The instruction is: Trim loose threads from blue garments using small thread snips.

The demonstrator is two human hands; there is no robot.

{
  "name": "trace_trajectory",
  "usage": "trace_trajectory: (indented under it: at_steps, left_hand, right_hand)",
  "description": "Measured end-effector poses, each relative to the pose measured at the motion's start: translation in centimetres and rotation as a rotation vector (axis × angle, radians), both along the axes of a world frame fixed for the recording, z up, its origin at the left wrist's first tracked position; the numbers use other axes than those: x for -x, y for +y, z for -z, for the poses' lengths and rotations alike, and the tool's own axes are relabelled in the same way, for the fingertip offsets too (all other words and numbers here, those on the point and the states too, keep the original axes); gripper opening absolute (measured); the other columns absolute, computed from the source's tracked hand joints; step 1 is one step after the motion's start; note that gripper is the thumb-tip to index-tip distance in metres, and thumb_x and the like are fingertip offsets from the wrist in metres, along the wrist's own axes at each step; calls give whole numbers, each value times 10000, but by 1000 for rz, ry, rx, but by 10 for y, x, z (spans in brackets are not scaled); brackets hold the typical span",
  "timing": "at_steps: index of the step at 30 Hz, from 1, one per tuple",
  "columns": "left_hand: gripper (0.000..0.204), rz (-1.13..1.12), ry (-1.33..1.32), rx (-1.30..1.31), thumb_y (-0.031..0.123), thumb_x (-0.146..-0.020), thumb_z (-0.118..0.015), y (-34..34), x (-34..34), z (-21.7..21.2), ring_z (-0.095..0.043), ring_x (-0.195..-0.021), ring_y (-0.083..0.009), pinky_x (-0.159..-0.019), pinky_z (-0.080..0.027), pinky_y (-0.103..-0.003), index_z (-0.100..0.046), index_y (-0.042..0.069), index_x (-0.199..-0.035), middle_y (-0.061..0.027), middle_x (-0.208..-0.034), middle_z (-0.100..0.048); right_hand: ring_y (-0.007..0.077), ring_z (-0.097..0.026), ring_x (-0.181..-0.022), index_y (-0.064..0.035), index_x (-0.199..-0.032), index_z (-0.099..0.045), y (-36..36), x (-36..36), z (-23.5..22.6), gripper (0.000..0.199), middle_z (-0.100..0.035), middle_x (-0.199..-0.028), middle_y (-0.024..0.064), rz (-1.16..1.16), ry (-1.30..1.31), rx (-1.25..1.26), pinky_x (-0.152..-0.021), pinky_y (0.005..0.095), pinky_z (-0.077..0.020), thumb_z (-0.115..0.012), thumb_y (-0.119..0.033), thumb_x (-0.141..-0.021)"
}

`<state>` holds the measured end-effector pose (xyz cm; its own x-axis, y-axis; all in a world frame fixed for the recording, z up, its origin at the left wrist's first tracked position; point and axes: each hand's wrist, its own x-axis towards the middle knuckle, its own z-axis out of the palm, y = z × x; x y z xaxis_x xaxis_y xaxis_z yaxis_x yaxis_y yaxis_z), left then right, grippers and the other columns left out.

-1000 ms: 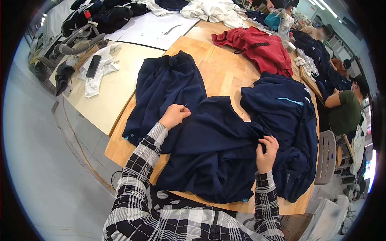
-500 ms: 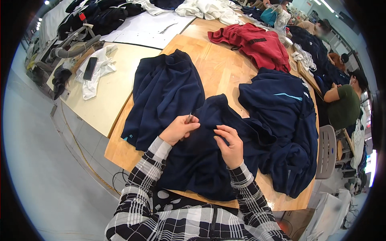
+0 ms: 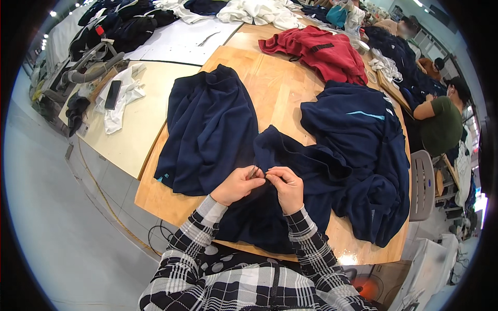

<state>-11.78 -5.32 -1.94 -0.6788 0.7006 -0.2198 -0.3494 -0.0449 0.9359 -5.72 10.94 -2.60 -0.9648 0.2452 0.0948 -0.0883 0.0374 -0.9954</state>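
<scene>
My left hand (image 3: 237,186) is closed round a small pointed metal tool (image 3: 253,171), which looks like thread snips; its tip points up and away. Close beside it, my right hand (image 3: 288,189) is pinched, its fingertips nearly touching the left ones. Whatever lies in that pinch is too small to make out. Beneath both hands a dark navy garment (image 3: 311,163) spreads over the wooden table (image 3: 275,72), its waistband-like edge toward the right. Another navy garment (image 3: 207,124) lies flat on the left, with a small light-blue mark at its lower corner.
A navy garment with a light-blue stripe (image 3: 358,140) is heaped at the right. Red cloth (image 3: 321,54) lies at the far side. On the cream side table (image 3: 140,109), a phone (image 3: 112,94) rests on white cloth. A grey chair (image 3: 421,181) and a seated person (image 3: 441,124) are at right.
My right hand has moved left and closed into a pinch, meeting my left hand. My left hand has shifted slightly right and nearer, still with the metal tool. The view has shifted a little.
</scene>
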Motion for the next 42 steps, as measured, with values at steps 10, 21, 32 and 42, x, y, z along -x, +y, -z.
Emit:
trace_trajectory:
  at_steps: [10, 21, 32, 42]
  left_hand:
    - [263, -223, 576, 404, 134, -851, -643, -3, -15, -10, -549, -677, -115, -601, -457, -238, -570, -6, -1062, -45, -832, -601]
    - [305, -120, 1052, 749, 117, -785, -663, -2, -31, -45, -643, -741, -304, -606, -502, -389, -489, 34, -1021, -141, -799, -633]
    - [312, -58, 1062, 838, 125, -807, -645, 1, -27, -38, -639, -689, -324, -570, -489, -401, -451, 59, -1042, -151, -756, -638]
    - [472, -498, 491, 368, 247, -797, -714, -1, 21, 6, -594, -701, -139, -644, -481, -261, -541, -51, -1120, -98, -794, -628]
  right_hand:
    - [80, -570, -774, -21, -961, -617, -3, 0, 11, 82, -623, -910, 7, 24, -164, 396, -720, 228, -481, -575, -72, -913]
    - [89, -584, -811, -35, -957, -601, -5, 1, 12, 74, -635, -929, 20, -7, -158, 462, -740, 243, -493, -564, -90, -924]
    - [83, -577, -798, -10, -951, -607, -10, 1, 16, 86, -626, -911, 20, -16, -167, 365, -736, 224, -485, -545, -64, -926]
    - [107, -597, -839, 3, -955, -600, -7, -3, 15, 94, -635, -929, 47, -17, -187, 389, -757, 237, -500, -534, -59, -931]
